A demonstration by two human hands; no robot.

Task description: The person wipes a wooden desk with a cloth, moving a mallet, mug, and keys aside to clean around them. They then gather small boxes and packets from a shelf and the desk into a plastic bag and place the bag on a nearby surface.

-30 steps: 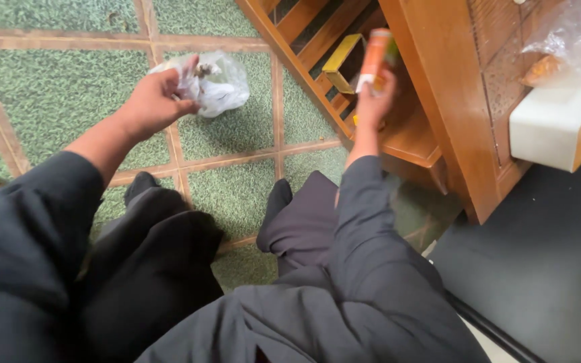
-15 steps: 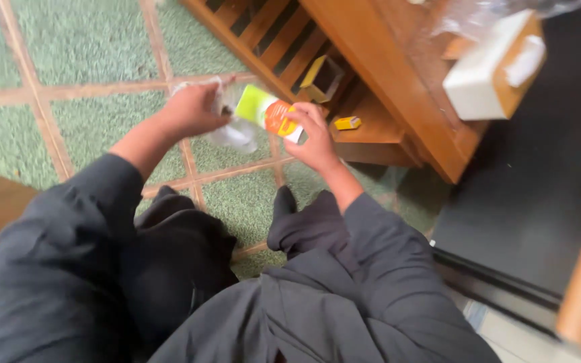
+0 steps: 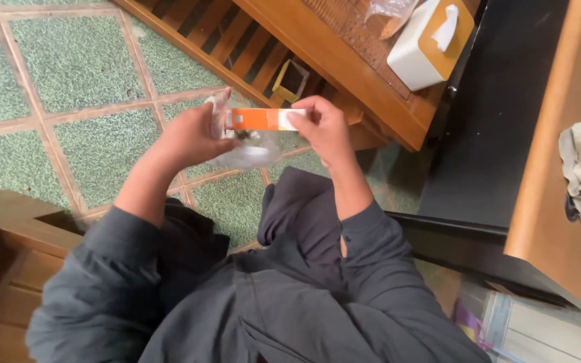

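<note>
Orange box (image 3: 258,119) held level between both hands above the tiled floor (image 3: 75,64), long axis running left to right, white end pointing right. Right hand (image 3: 324,128) fingers clamped on the right end; left hand (image 3: 189,138) fingers pinched on the left end, together with a clear bag (image 3: 247,151) hanging just beneath. Wooden bench (image 3: 344,67) far right, white tissue box (image 3: 428,44) on it.

Even, soft daylight, faint shadows, no glare; slight motion blur and wide-angle edge stretch.
</note>
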